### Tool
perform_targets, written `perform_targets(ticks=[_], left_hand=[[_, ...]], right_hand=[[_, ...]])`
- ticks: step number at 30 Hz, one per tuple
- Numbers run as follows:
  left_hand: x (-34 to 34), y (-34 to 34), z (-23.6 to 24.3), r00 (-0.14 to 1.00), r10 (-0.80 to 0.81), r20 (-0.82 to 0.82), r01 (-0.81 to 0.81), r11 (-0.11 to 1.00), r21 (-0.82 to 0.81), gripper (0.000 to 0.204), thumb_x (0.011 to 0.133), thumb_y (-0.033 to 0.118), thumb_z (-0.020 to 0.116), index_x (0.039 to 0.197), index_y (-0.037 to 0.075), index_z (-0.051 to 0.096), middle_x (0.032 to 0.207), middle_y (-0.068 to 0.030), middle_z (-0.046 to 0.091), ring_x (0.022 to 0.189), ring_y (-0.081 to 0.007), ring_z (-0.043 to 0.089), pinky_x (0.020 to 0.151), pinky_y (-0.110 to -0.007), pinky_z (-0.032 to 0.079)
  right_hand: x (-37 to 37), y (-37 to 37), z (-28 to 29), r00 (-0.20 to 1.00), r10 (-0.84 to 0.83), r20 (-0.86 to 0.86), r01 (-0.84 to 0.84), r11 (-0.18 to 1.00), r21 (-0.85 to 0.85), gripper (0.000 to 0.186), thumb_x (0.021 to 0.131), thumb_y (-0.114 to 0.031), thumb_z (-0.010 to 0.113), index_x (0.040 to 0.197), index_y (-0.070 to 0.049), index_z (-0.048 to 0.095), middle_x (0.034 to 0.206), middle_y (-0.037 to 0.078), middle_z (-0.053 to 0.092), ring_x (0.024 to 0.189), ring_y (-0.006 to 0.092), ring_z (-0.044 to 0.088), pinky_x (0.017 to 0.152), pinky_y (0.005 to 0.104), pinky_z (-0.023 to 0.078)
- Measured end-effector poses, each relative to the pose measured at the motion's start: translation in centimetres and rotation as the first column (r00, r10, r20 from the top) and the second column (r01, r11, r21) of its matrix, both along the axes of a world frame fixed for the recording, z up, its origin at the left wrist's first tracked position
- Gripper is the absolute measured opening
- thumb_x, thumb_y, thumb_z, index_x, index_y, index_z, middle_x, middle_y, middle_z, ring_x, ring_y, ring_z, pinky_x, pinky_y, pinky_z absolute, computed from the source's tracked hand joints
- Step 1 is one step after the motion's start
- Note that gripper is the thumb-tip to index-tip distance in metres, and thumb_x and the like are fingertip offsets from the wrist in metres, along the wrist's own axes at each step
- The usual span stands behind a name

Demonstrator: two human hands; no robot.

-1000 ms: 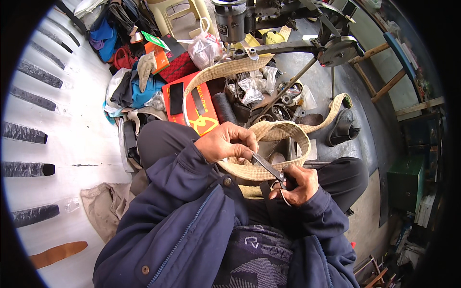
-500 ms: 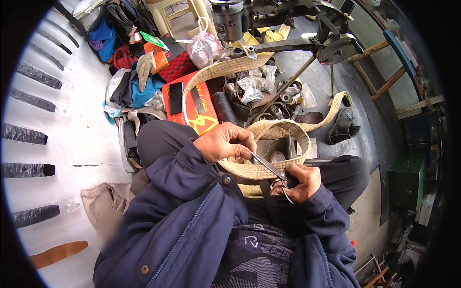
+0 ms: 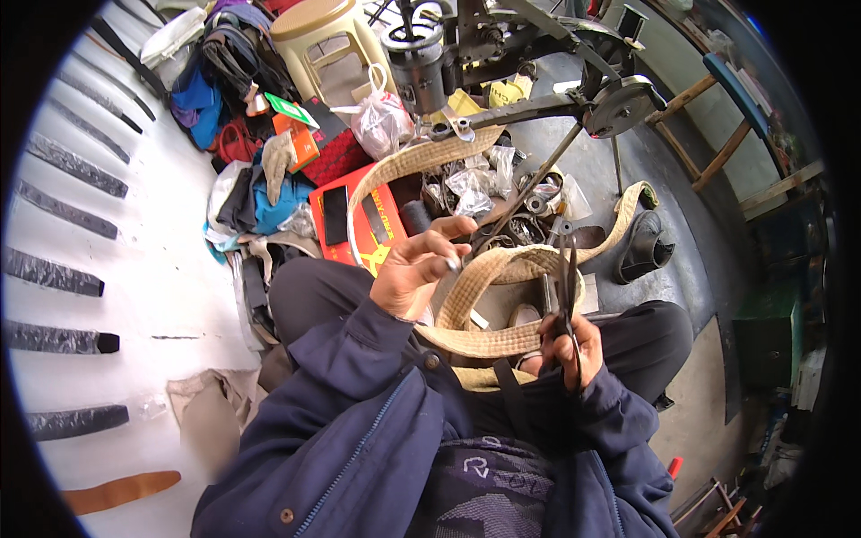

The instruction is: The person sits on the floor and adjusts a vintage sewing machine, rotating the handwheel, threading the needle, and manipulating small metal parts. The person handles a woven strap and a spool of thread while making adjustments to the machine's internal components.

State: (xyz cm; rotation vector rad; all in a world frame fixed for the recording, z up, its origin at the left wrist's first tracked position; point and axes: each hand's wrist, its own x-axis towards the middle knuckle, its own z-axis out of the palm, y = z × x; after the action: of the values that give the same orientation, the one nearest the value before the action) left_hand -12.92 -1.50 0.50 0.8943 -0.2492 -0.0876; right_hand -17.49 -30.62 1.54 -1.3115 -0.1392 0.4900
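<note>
My right hand (image 3: 578, 348) grips a pair of dark scissors (image 3: 566, 291), its blades pointing up and away from me. To its left my left hand (image 3: 408, 278) is raised, fingers curled, with a small greyish bit at the fingertips too tiny to name. A long beige woven strap (image 3: 489, 341) loops over my lap between the hands. One stretch of it curves up past the left hand to the machine, and another trails off to the right. The scissors stand apart from the left hand.
A black hand-cranked machine (image 3: 538, 54) stands ahead. Behind my left hand are a red box (image 3: 381, 206) with a phone (image 3: 335, 215), a spool of dark thread (image 3: 415, 215) and bagged small parts (image 3: 471, 184). A dark shoe (image 3: 646, 247) lies at right, a beige stool (image 3: 323, 45) at the back.
The scissors have swung from pointing at my left fingertips to pointing upward. My left hand has lifted and loosened, now apart from the blades. The view has shifted slightly.
</note>
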Motion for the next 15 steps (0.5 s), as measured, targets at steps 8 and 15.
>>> perform_targets(ticks=[8,15], left_hand=[[0.1,0.1,2.1,0.992,0.116,-0.04,-0.123,0.936,-0.33,0.013,0.082,0.025,0.085,0.09,0.026,0.074,0.148,-0.0015,0.053,0.148,-0.0302,0.033,0.12,-0.06,0.023],[-0.7,-1.5,3.5,0.998,0.055,-0.014,-0.057,0.93,-0.364,0.012,0.083,0.024,0.084,0.087,0.027,0.073,0.147,-0.0027,0.049,0.146,-0.0319,0.034,0.12,-0.06,0.024]], right_hand=[[-2.6,4.8,1.0,0.857,0.507,-0.095,-0.474,0.846,0.243,0.077,0.095,-0.071,0.052,0.113,0.003,0.063,0.08,0.003,0.06,0.075,0.0126,0.055,0.072,0.0263,0.043],[-1.7,7.1,2.2,0.827,0.551,-0.11,-0.511,0.819,0.26,0.076,0.098,-0.072,0.045,0.11,0.001,0.063,0.076,0.004,0.06,0.074,0.0115,0.056,0.072,0.0256,0.043]])
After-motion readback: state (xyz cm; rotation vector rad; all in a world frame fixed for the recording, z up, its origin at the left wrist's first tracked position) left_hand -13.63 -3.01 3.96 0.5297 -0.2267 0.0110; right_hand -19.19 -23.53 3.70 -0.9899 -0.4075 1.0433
